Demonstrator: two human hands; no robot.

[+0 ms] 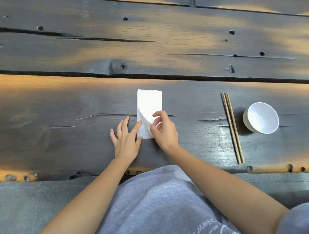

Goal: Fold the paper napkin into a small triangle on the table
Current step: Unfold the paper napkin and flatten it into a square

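Observation:
A white paper napkin [149, 103], folded into a long rectangle, lies on the dark wooden table [61, 106] in front of me. My right hand [164, 130] pinches the napkin's near right corner and curls it up and over toward the left, so a curved flap stands above the sheet. My left hand [127, 135] lies flat with fingers spread, its index finger and thumb pressing the napkin's near left edge against the wood.
A pair of wooden chopsticks [232, 127] lies to the right, pointing away from me. A white bowl [261, 117] stands just beyond them. The table's near edge [276, 169] runs above my grey-clothed lap.

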